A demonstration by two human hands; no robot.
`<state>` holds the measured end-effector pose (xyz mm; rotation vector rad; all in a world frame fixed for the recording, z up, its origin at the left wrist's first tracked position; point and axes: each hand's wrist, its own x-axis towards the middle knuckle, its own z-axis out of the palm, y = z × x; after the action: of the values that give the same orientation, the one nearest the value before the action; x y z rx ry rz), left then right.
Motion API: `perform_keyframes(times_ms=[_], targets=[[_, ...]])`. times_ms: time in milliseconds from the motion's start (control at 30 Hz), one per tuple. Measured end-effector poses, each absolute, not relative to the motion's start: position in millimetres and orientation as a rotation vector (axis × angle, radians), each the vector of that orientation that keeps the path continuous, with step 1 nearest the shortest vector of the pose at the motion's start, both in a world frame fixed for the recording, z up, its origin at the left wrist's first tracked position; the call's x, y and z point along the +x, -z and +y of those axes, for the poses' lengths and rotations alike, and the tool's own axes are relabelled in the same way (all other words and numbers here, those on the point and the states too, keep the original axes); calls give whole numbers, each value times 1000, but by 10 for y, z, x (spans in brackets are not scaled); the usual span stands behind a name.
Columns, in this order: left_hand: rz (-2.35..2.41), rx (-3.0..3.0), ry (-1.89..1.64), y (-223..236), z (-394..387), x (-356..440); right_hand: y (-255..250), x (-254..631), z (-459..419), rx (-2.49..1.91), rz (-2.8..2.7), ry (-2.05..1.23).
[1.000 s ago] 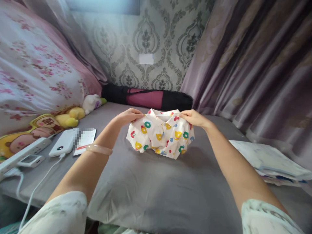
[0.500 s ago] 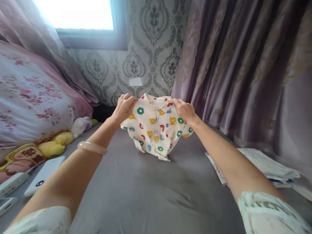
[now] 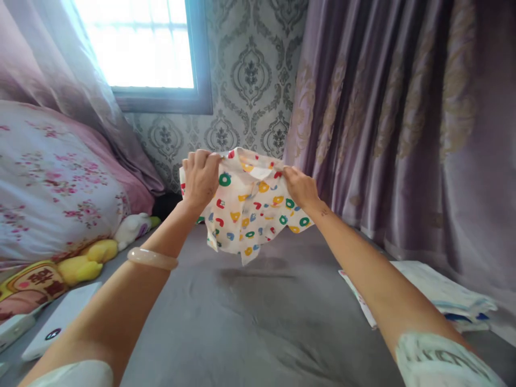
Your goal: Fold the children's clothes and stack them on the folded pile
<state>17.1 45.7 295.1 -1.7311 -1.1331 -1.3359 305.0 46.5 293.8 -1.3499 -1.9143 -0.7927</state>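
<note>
A small cream shirt printed with bright letters and shapes hangs in the air above the grey bed sheet. My left hand is closed on its left shoulder, a pale bangle on that wrist. At the other shoulder, beside the collar, my right hand pinches the cloth. The shirt's lower hem dangles free, clear of the sheet, casting a shadow below.
A floral pink pillow and plush toys lie at the left, with a white power bank near the corner. Folded pale clothes rest at the right. Purple curtains hang behind, and a bright window is above.
Both hands have raised the shirt off the sheet, and it has unfurled to hang free. The view has tilted up to show the window.
</note>
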Motion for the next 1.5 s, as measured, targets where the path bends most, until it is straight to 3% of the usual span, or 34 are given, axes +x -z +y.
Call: perform_keyframes(times_ms=[567, 700, 1133, 1500], targets=[[-1181, -1816, 1262, -2835, 595, 58, -2982, 2980, 425, -1378, -1957, 793], [-1216, -1984, 1112, -2760, 676, 40, -2898, 2974, 478, -1355, -2057, 724], [-1315, -1982, 1505, -3105, 463, 15, -3174, 3211, 543, -1075, -1884, 451], [-1344, -1931, 1656, -3060, 307, 64, -3111, 3059, 281, -1197, -1821, 643]])
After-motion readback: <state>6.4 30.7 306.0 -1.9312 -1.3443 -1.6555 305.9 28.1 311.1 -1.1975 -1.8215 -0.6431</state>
